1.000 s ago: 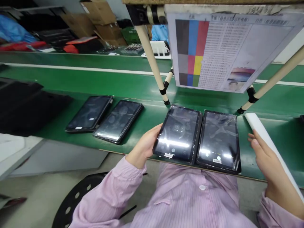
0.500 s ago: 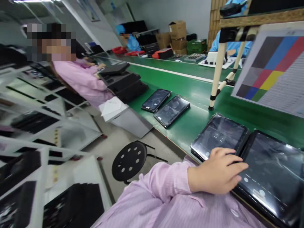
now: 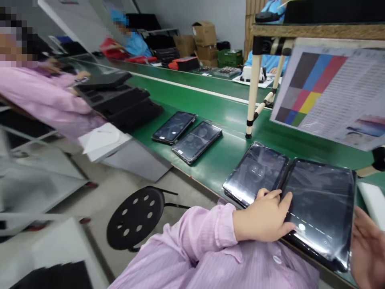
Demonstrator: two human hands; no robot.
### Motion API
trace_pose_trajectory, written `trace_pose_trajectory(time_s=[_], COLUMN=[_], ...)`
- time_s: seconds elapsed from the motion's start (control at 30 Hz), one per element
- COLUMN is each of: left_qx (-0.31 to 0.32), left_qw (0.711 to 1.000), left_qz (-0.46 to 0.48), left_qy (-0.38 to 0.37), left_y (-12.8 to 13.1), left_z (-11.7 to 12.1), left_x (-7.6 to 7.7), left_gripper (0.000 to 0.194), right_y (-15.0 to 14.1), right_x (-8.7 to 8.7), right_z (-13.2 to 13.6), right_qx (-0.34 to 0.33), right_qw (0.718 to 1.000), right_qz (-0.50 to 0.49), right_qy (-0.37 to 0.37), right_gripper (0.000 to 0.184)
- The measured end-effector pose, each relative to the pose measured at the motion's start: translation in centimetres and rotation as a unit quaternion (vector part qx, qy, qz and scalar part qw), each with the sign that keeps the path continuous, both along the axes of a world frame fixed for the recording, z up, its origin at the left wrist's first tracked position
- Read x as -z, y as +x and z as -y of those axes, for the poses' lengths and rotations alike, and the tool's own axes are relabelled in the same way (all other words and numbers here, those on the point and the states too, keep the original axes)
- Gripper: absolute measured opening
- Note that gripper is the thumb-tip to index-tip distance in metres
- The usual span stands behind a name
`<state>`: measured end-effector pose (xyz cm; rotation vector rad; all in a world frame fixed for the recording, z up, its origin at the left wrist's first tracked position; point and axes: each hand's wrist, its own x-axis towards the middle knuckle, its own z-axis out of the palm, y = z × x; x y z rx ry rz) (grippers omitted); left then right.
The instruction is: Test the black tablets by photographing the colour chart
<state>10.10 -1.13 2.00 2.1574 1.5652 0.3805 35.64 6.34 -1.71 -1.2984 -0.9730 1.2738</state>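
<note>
Left hand (image 3: 261,220) lies half-open, fingertips on a black film-wrapped tablet (image 3: 319,208), gripping nothing; right hand (image 3: 368,253) hold unclear. Risk: a nudge could slide the tablet off the green bench (image 3: 216,160).

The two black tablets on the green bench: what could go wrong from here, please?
The black film-wrapped tablet lies close to the front edge of the green bench, so the left hand touching it might push it over. It also touches the second black tablet, so their surfaces could perhaps scratch.
</note>
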Motion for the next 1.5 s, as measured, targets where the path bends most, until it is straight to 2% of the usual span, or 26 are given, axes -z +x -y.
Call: trace_pose_trajectory(time_s=[0.07,0.13,0.23,0.33,0.4,0.5,0.57,0.67,0.73,0.8,0.87,0.97,1.07,1.17,1.33,1.5], left_qx=[0.004,0.002,-0.014,-0.04,-0.056,-0.087,-0.114,-0.111,-0.112,-0.137,-0.164,-0.196,-0.237,-0.242,-0.225,-0.24], left_qw=[1.0,0.999,0.999,0.996,0.991,0.975,0.949,0.894,0.871,0.86,0.86,0.87,0.878,0.882,0.885,0.877], left_qz=[0.022,0.032,0.04,0.074,0.114,0.203,0.295,0.432,0.467,0.445,0.393,0.301,0.218,0.176,0.153,0.166], left_qy=[-0.008,-0.008,-0.015,-0.029,-0.03,-0.009,0.005,0.03,0.104,0.208,0.283,0.337,0.354,0.363,0.378,0.381], left_y=[0.1,0.4,1.1,1.4,1.2,0.4,-0.1,-0.6,-0.8,-1.2,-1.6,-2.5,-3.0,-3.4,-3.7,-3.8], left_z=[0.0,0.0,0.0,0.0,0.2,0.7,1.1,1.6,1.9,2.1,2.2,2.0,1.7,1.6,1.5,1.3], left_x=[0.1,0.2,-0.1,-0.3,-0.2,0.3,0.4,-0.3,-1.0,-1.7,-2.0,-2.0,-2.0,-2.2,-2.2,-1.6], left_gripper=[0.085,0.083,0.084,0.085,0.081,0.074,0.076,0.087,0.09,0.092,0.098,0.115,0.131,0.14,0.144,0.138], right_y=[-0.7,-0.8,-0.6,-0.6,-0.6,-0.6,-0.9,-2.5,-4.4,-6.5,-8.2,-9.7,-10.4,-10.9,-11.3,-11.3], right_x=[-0.7,-0.6,0.3,1.1,1.0,-0.3,-1.7,-3.6,-4.6,-5.3,-6.1,-7.3,-8.0,-7.9,-7.4,-7.2], right_z=[0.0,-0.1,-0.4,-0.6,-0.5,0.4,1.5,2.7,2.9,2.3,1.2,-0.6,-1.7,-2.2,-2.5,-2.6], right_qx=[-0.015,-0.029,-0.031,-0.029,-0.021,-0.017,-0.021,-0.016,-0.015,-0.054,-0.12,-0.174,-0.173,-0.174,-0.182,-0.184], right_qw=[1.0,0.998,0.997,0.998,0.998,0.996,0.992,0.98,0.967,0.959,0.954,0.954,0.965,0.971,0.964,0.962], right_qz=[-0.015,-0.014,-0.009,0.017,0.046,0.08,0.074,0.034,-0.007,-0.071,-0.136,-0.15,-0.093,-0.06,-0.077,-0.104], right_qy=[-0.014,-0.047,-0.074,-0.049,-0.023,0.036,0.095,0.198,0.254,0.27,0.239,0.191,0.173,0.155,0.176,0.176], right_gripper=[0.055,0.076,0.107,0.126,0.126,0.113,0.105,0.103,0.1,0.083,0.065,0.073,0.08,0.09,0.086,0.079])
